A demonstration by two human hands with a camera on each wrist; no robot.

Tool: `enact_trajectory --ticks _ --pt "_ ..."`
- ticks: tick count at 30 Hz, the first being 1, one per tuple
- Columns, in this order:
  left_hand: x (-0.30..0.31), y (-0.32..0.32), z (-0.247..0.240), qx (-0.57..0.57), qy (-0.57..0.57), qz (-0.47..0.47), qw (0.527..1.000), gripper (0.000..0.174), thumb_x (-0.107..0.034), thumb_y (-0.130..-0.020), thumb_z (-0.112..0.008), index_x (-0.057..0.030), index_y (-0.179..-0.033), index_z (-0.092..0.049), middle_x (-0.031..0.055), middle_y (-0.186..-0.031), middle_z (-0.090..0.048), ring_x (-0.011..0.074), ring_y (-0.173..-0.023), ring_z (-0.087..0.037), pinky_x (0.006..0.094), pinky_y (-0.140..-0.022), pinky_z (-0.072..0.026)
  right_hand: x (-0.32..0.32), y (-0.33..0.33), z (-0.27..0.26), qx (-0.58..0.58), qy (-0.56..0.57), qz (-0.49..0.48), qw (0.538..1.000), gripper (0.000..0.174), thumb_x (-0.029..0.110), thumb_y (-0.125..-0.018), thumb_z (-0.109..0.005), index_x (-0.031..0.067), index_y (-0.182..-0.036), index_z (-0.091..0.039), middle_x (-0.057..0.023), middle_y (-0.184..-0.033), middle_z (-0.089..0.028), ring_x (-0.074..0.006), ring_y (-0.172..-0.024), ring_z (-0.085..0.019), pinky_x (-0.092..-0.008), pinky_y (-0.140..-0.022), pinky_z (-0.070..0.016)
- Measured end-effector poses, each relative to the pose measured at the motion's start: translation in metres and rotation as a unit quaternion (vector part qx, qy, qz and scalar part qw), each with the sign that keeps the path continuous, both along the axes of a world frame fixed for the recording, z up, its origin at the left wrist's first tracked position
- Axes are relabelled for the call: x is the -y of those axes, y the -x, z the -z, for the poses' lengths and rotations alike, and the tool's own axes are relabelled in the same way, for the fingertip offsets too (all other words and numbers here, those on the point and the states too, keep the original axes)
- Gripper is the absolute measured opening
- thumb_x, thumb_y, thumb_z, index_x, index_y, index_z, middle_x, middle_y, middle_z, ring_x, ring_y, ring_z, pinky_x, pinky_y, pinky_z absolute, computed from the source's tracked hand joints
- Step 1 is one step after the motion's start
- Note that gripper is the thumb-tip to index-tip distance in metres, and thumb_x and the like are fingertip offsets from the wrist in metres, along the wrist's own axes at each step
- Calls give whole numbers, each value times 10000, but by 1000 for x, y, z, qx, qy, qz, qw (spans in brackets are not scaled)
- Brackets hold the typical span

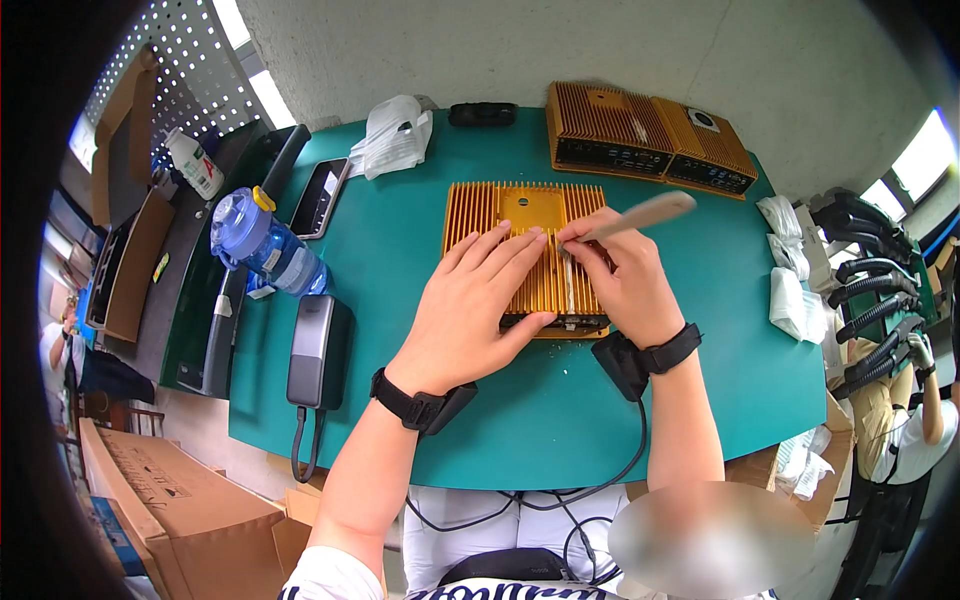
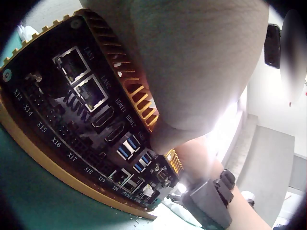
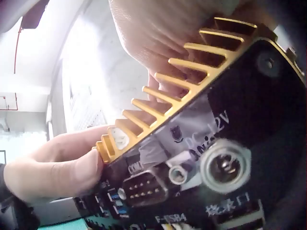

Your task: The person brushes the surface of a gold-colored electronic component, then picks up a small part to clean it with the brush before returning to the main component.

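A gold, finned industrial computer [image 1: 531, 207] lies on the green table, its black port panel [image 2: 91, 124] facing the person. My left hand [image 1: 483, 293] rests with spread fingers on the fins, its thumb by the front edge above the ports. In my right hand [image 1: 628, 275] I grip a slim tool with a beige-grey handle [image 1: 650, 212], which slants up to the right. The tool's lower end meets the fins, where the fingers partly hide it, so I cannot tell its kind. A whitish strip [image 1: 569, 285] runs between the fins just below it.
Small white crumbs [image 1: 566, 372] lie before the computer. Two more finned computers [image 1: 610, 125] stand at the back right. On the left are a blue bottle [image 1: 268, 243], a phone [image 1: 322, 198] and a power bank [image 1: 320, 350]. A white plastic bag [image 1: 395, 135] lies behind; a cable [image 1: 640, 440] trails from the right wrist.
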State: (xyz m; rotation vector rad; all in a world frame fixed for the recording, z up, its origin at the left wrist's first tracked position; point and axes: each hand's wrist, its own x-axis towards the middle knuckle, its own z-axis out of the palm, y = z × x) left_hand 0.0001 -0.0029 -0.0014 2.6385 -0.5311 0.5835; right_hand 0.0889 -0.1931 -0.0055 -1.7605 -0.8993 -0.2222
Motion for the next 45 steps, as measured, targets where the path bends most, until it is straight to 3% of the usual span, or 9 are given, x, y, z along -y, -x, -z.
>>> enact_trajectory --ticks 2,12,17,30,35,45 --pt "0 0 0 0 -2 -1 1000 663 -334 -843 -711 -32 -1393 -499 118 -1431 -523 344 -1355 -440 464 -1137 -329 0 3 -3 46 61 43 996 87 -24 -880 -644 -47 -960 -620 -142 -852 -596 -304 -756 -599 -353 -692 -495" --pt "1 0 -1 -4 -4 -1 1000 669 -326 -839 -709 -45 -1406 -491 117 -1436 -517 338 -1353 -442 466 -1137 -332 -9 2 1 6 16 73 997 135 15 -863 -695 -63 -967 -660 -146 -835 -617 -264 -694 -598 -328 -641 -488" --pt "1 0 -2 -7 -10 -1 1000 657 -320 -841 -705 -69 -1412 -501 106 -1434 -519 337 -1352 -443 464 -1134 -337 -9 -1 3 -60 -20 66 996 143 27 -882 -686 -83 -966 -649 -134 -860 -639 -212 -694 -618 -289 -653 -500" --pt "1 0 -1 -5 -21 3 1000 609 -321 -849 -697 -110 -1400 -544 106 -1424 -526 340 -1354 -438 472 -1128 -339 -1 -4 -2 -64 8 25 998 121 19 -895 -673 -83 -950 -640 -116 -870 -630 -174 -698 -620 -267 -655 -503" --pt "1 1 -2 -4 -19 4 1000 593 -316 -850 -696 -116 -1391 -555 107 -1423 -528 341 -1354 -439 473 -1126 -340 0 -2 -3 -119 -10 6 993 126 29 -909 -667 -89 -940 -637 -94 -872 -625 -136 -728 -618 -253 -674 -502" --pt "1 1 -2 -5 -16 1 1000 607 -321 -848 -696 -133 -1405 -548 105 -1421 -530 341 -1351 -442 471 -1124 -342 -5 -4 6 -90 -33 31 995 112 18 -898 -668 -76 -938 -623 -104 -833 -587 -169 -663 -537 -274 -634 -462"
